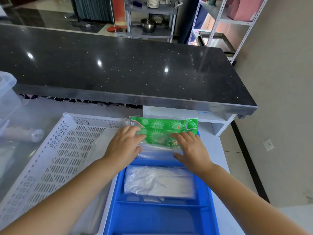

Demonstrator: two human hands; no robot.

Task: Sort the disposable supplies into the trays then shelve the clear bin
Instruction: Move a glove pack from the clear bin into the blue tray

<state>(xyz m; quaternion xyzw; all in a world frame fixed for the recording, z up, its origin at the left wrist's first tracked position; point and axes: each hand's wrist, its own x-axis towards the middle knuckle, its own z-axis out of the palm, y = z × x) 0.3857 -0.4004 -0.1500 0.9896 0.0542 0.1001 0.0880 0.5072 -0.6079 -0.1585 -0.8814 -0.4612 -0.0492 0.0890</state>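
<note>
A green printed packet (162,129) of disposable supplies lies in the far compartment of the blue divided tray (118,206). My left hand (124,146) rests on its left end and my right hand (191,150) on its right end, fingers spread flat, pressing it down. The tray's middle compartment holds a clear plastic bag (159,183) of pale items. Its near compartment looks bare. A white perforated tray (55,158) sits to the left, touching the blue one. The clear bin (6,92) stands at the far left edge, partly out of view.
A black speckled counter (118,70) overhangs the white table (218,160) just beyond the trays. A pale cylinder (25,133) lies left of the white tray. Metal shelving (218,26) with pans stands at the back right.
</note>
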